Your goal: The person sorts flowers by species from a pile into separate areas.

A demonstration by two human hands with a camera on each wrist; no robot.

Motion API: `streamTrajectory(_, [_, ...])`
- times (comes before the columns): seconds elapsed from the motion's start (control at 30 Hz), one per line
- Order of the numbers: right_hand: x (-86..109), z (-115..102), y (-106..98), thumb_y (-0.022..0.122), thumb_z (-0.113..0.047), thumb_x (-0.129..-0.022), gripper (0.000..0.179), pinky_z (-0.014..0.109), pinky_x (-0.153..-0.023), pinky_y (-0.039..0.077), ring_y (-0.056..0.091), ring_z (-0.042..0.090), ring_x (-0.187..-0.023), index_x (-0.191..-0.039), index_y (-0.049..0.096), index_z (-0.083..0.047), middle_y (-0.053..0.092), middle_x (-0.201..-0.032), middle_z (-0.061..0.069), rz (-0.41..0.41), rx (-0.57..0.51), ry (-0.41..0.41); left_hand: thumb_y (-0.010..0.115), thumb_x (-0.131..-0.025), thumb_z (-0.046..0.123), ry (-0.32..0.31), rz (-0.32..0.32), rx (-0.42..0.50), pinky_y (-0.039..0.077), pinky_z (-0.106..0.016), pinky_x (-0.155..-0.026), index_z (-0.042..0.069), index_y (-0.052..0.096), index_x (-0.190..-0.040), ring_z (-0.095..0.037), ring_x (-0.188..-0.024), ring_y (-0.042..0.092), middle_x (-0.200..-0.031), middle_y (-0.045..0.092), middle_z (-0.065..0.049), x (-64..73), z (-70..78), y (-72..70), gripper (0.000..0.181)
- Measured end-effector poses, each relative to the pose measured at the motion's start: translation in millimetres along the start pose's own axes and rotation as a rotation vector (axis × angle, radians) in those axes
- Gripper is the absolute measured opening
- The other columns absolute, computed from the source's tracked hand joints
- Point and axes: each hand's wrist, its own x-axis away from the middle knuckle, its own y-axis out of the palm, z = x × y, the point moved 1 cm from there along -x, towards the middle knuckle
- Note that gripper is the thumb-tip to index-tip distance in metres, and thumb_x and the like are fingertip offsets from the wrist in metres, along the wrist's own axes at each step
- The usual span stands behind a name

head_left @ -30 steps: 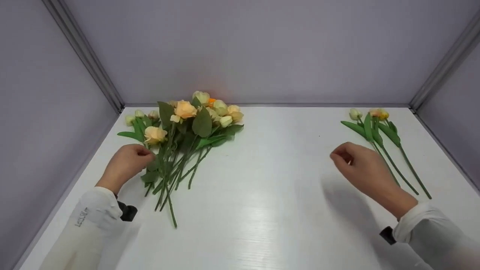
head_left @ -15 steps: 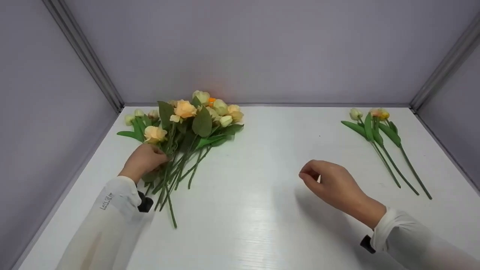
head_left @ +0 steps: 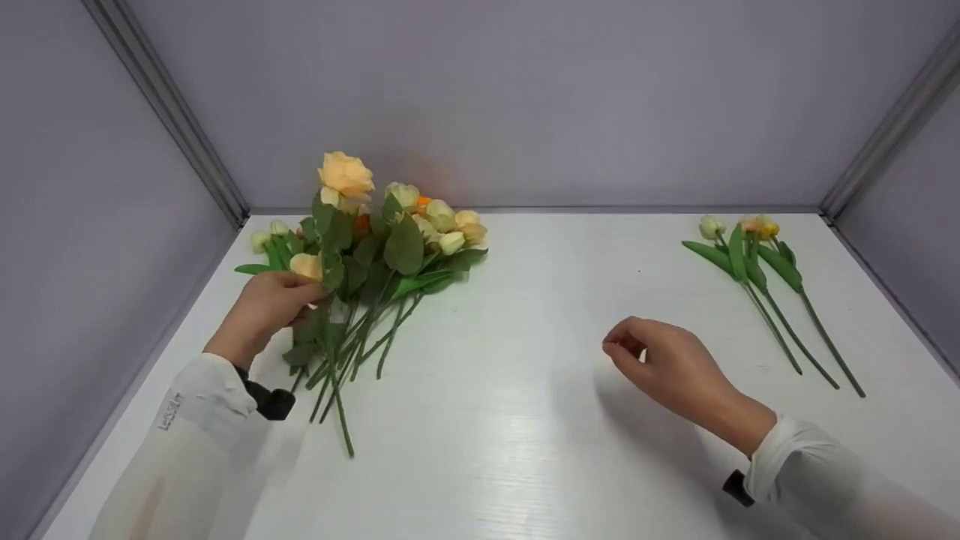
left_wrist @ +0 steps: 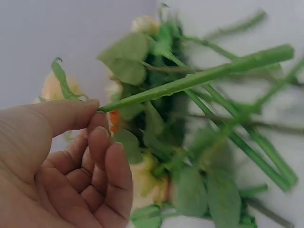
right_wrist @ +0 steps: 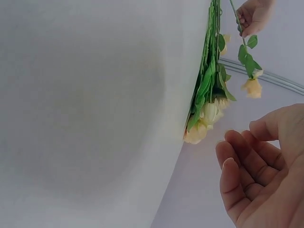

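My left hand (head_left: 264,309) pinches the green stem of a peach rose (head_left: 346,175) between thumb and fingertips. Its bloom stands above the other flowers at the left. In the left wrist view, the pinched stem (left_wrist: 199,80) slants off to the right, its cut end near the camera. Behind it lies a pile of roses and tulips (head_left: 406,246) with stems pointing toward me. My right hand (head_left: 671,367) hovers over the middle right of the table, fingers loosely curled and holding nothing. The right wrist view shows the lifted rose (right_wrist: 253,88) apart from the pile.
Several tulips (head_left: 739,259) lie at the table's right side, stems toward the front. The white table (head_left: 510,450) is bounded by a grey back panel (head_left: 525,105) and side panels. A few tulip heads (head_left: 259,240) lie at the pile's left edge.
My left hand came to the pile, took hold of the rose stem and raised it, lifting the bloom above the others. My right hand moved left and toward me, then stayed nearly still.
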Motion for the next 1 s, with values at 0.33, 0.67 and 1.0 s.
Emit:
streamTrajectory(0.33, [-20.7,-18.0,-15.1,0.07,-0.019,-0.099,0.008,0.028,-0.066,0.052,0.061,0.011,-0.077,-0.102,0.075,-0.025,0.07,-0.091,-0.013,0.071,-0.15,-0.009,0.061,-0.105,0.031,0.228,0.056,0.26,0.051,-0.034,-0.085,0.004,0.065,-0.127,-0.021,-0.09,0.056,-0.109,0.061,-0.01,18.2,75.0,36.6,0.035])
streamTrajectory(0.67, [-52.9,-60.5,-8.9,0.075,-0.031,-0.096,0.018,0.031,-0.074,0.056,0.069,0.02,-0.089,-0.11,0.077,-0.02,0.074,-0.099,-0.003,0.055,-0.484,0.02,0.07,-0.099,0.022,0.475,0.025,0.45,0.055,-0.034,-0.079,0.007,0.073,-0.108,-0.022,-0.088,0.061,-0.101,0.068,-0.009,28.8,148.5,117.7,0.018])
streamTrajectory(1.0, [-63.7,-64.1,-8.1,0.076,-0.03,-0.094,0.02,0.034,-0.076,0.056,0.068,0.023,-0.088,-0.108,0.079,-0.016,0.075,-0.097,0.002,0.058,-0.57,0.078,0.071,-0.098,0.023,0.58,-0.043,0.484,0.055,-0.034,-0.079,0.009,0.074,-0.102,-0.024,-0.088,0.06,-0.095,0.068,-0.007,27.8,175.2,172.1,0.015])
